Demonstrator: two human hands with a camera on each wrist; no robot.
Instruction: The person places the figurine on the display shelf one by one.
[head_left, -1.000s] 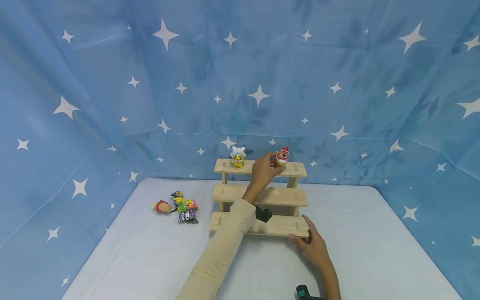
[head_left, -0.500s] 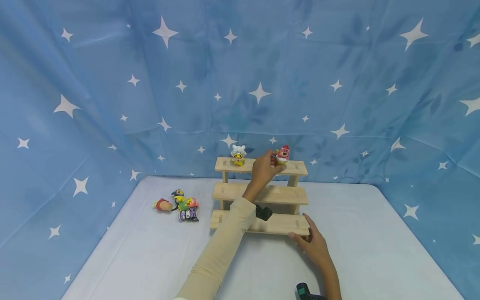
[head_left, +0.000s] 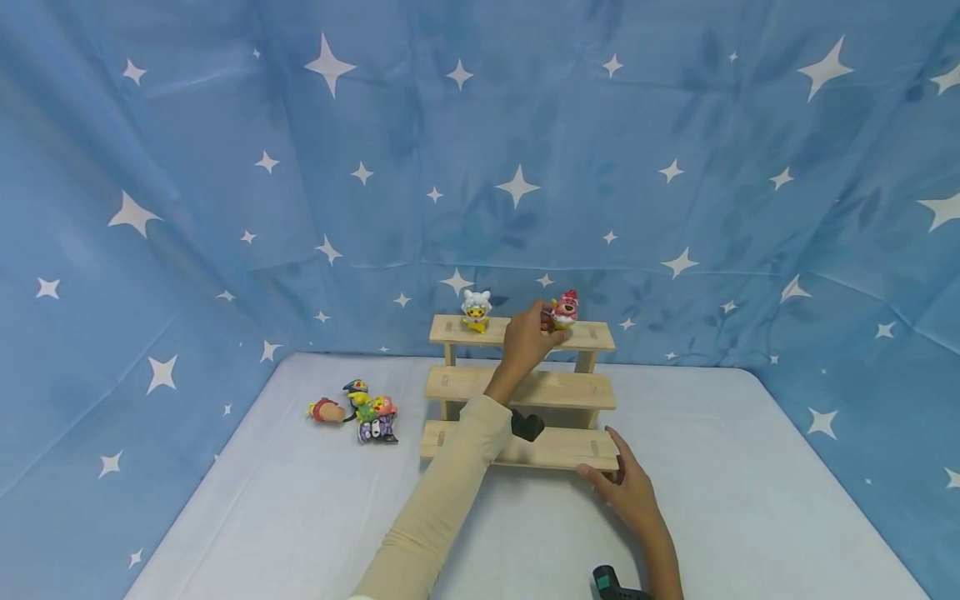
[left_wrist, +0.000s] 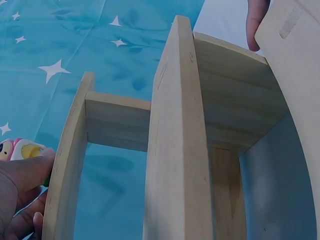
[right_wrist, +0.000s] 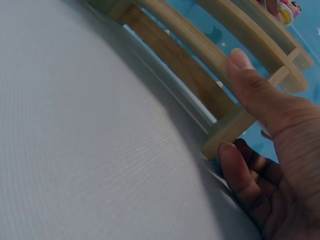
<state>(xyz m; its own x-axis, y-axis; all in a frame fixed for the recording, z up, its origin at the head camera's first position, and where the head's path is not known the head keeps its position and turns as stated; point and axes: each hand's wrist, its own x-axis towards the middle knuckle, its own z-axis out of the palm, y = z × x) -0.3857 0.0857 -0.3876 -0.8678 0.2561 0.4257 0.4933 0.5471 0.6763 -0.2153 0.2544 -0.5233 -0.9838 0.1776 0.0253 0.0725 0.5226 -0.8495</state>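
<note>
In the head view, my left hand (head_left: 527,337) reaches to the top tier of a three-step wooden display shelf (head_left: 521,390). Its thumb and fingers pinch a small pink bear figurine (head_left: 566,307) with a red top and yellow base, upright at the tier's right end. The left wrist view shows the figurine (left_wrist: 20,150) partly behind the thumb. My right hand (head_left: 628,492) grips the right end of the bottom tier; in the right wrist view, the thumb lies along the front board while the other fingers curl by the side panel (right_wrist: 240,125).
A white-hooded yellow figurine (head_left: 476,312) stands on the top tier's left part. Left of the shelf, several figurines (head_left: 367,410) lie in a cluster on the white tabletop (head_left: 247,517), a tan and red one (head_left: 327,411) among them. Behind hangs a blue star-patterned cloth (head_left: 480,150).
</note>
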